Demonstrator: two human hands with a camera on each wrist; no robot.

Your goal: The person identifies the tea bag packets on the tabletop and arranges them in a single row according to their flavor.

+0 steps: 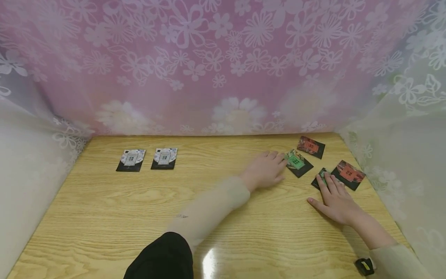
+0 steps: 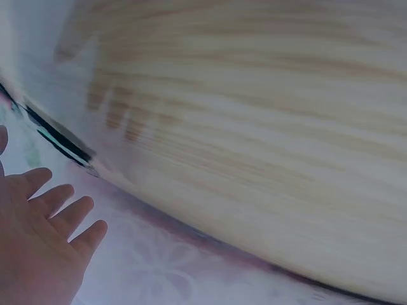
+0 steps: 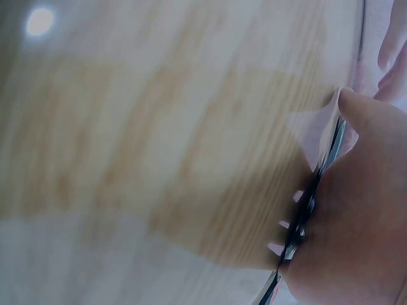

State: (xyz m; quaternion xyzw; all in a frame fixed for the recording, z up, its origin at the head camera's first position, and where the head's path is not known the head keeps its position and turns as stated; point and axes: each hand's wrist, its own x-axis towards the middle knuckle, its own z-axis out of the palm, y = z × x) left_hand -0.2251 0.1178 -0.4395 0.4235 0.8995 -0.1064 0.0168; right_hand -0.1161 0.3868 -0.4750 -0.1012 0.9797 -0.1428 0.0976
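Observation:
My left hand (image 1: 266, 170), slightly blurred, reaches across the table with its fingertips beside a flat black-and-green packet (image 1: 299, 163). In the left wrist view the left hand (image 2: 44, 235) has its fingers extended and apart. Extended fingers of my right hand (image 1: 336, 199) rest on a second black-and-green packet (image 1: 317, 182), covering most of it. Just beyond that hand lies a black-and-red packet (image 1: 348, 174), and another black-and-red packet (image 1: 311, 146) lies farther back. The right wrist view shows the right hand (image 3: 362, 203) from the side, low over the tabletop.
Two black-and-white packets (image 1: 130, 159) lie side by side at the back left of the wooden table (image 1: 139, 209). A pink floral curtain (image 1: 195, 77) hangs along the back edge, with pale sheets on both sides. A small black object (image 1: 364, 266) is by the right sleeve.

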